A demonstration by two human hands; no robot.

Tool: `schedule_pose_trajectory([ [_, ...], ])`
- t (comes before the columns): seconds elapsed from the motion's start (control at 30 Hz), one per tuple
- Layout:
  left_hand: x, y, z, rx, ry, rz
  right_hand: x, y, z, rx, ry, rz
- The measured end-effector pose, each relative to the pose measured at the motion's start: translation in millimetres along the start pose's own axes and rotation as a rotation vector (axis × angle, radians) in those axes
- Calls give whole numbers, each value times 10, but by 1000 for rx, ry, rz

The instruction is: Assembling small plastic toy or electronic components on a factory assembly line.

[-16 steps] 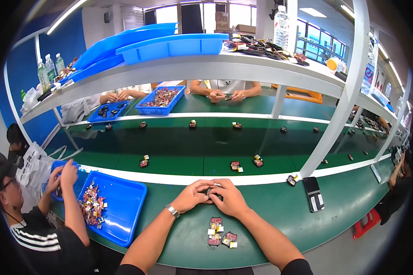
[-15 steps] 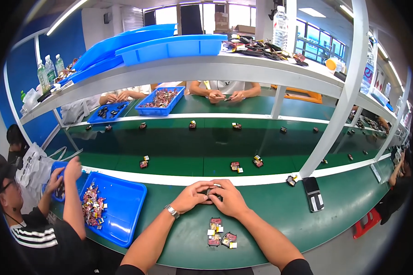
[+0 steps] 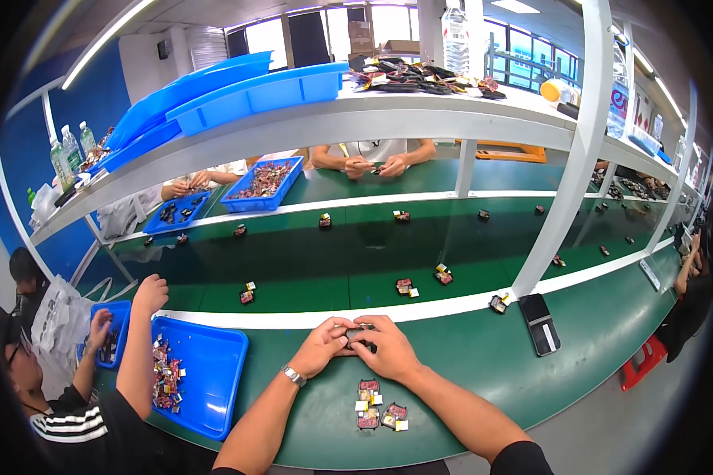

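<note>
Both my hands meet over the green tabletop with a small dark, flat-sided casing [image 3: 360, 338] between them. My left hand [image 3: 322, 350], a metal watch on its wrist, grips the casing's left side with curled fingers. My right hand [image 3: 387, 350] pinches it from the right, thumb and fingertips on its face. Part of the casing is hidden behind my fingers. Nearer to me lie a few small red-and-black electronic assemblies [image 3: 367, 416] with yellow and white tabs; one more assembly [image 3: 394, 416] sits tilted at their right.
At left stands a blue tray [image 3: 220, 372] with a heap of small parts; beside it a co-worker's arm [image 3: 138, 356] is raised. A flat black case [image 3: 539, 325] lies right. Beyond the white rail, a dark green belt [image 3: 309, 265] carries spaced assemblies. A white shelf [image 3: 388, 119] crosses above.
My view has shifted slightly. My fingers have moved on the casing, so more of its dark face shows. The co-worker's hands at left have moved farther apart.
</note>
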State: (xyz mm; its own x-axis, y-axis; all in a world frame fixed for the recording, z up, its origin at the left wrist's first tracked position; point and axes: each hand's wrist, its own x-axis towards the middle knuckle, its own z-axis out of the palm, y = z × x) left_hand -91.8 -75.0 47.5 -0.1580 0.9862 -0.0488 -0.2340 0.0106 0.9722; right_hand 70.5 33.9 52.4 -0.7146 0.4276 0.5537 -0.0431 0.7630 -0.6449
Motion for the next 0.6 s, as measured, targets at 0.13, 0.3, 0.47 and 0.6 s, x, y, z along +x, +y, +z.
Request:
schedule_pose_trajectory([
  [0.13,-2,-14,-14,17,-2,-10,1,18,63,3,33,3],
  [0.3,-2,-34,-35,-34,10,8,18,-16,94,-35,82,-33],
  [0.47,-5,-65,-69,-45,-1,8,17,-34,106,-19,90,-37],
  [0.6,-3,-61,-53,-49,-10,4,2,-11,121,-4,110,-49],
])
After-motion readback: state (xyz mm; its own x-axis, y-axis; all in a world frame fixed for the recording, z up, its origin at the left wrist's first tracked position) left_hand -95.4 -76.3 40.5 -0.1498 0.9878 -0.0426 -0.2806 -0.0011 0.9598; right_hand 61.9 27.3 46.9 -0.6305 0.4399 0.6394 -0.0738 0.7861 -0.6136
